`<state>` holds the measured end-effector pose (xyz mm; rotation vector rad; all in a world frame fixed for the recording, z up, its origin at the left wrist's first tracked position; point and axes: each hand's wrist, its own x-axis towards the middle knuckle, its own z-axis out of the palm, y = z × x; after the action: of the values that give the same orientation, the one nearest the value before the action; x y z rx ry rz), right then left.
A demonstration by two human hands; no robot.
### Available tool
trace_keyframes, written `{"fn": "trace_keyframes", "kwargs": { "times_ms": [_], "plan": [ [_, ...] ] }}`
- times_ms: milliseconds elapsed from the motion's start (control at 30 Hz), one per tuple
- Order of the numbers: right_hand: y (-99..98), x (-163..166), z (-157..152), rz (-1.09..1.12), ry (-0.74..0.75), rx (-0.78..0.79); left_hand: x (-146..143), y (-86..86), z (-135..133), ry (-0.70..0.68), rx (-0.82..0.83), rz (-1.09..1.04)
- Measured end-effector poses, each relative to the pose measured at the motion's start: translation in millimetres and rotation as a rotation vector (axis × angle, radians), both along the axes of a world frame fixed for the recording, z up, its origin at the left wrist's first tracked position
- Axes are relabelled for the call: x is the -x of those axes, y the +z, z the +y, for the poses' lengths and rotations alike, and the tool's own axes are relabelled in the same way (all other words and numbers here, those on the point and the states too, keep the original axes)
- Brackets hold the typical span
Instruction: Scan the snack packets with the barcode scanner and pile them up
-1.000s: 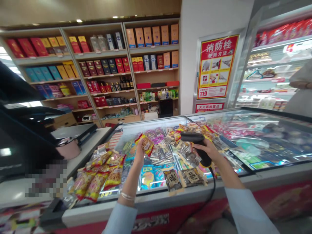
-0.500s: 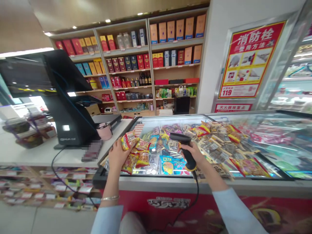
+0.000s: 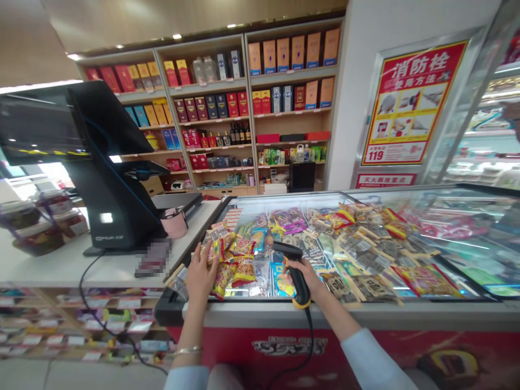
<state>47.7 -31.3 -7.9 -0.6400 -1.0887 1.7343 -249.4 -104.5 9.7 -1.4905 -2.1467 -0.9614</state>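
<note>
My right hand (image 3: 305, 276) is wrapped round a black and yellow barcode scanner (image 3: 299, 287), whose head points left over the glass top of the chest freezer (image 3: 345, 311). A cable hangs from the scanner's handle. At the left end of the freezer, my left hand (image 3: 201, 273) lies with fingers spread at the edge of a pile of red and yellow snack bags (image 3: 244, 270). Its fingertips touch or overlap the nearest bags; exact contact is hard to tell. To the right of the scanner lie many clear-and-brown snack packets (image 3: 369, 254).
A black checkout monitor (image 3: 117, 200) stands on the white counter (image 3: 117, 276) at left, near a pink cup (image 3: 174, 223) and several plastic tubs (image 3: 38, 233). A larger red snack bag (image 3: 426, 280) lies at right. Behind are shelves of boxed bottles (image 3: 211, 106).
My left hand has let go of a snack bag it held at the pile; its fingers are now spread. My right hand has brought the scanner left and slightly lower.
</note>
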Motion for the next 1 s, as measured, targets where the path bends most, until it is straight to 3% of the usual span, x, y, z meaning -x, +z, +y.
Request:
{"fn": "trace_keyframes", "kwargs": {
  "times_ms": [300, 467, 633, 867, 1000],
  "plan": [
    [2.7, -2, 0, 0.011, -0.006, 0.013, -6, -1.6, -3, 0.055, -0.048, 0.003],
    [4.1, 0, -1, 0.014, -0.008, -0.004, -1, 1.2, 0, 0.013, -0.06, -0.032],
    [7.6, -3, -3, 0.065, 0.0, 0.005, -2, 6.6, 4, 0.043, -0.03, 0.079],
    [32.2, -32, -15, 0.08, 0.0, -0.053, -20, 17.0, 8, 0.113, -0.041, 0.106],
    [48.8, -64, -15, 0.082, -0.058, -0.101, -55, 37.9, 22, -0.007, -0.126, 0.101]
  ]
}}
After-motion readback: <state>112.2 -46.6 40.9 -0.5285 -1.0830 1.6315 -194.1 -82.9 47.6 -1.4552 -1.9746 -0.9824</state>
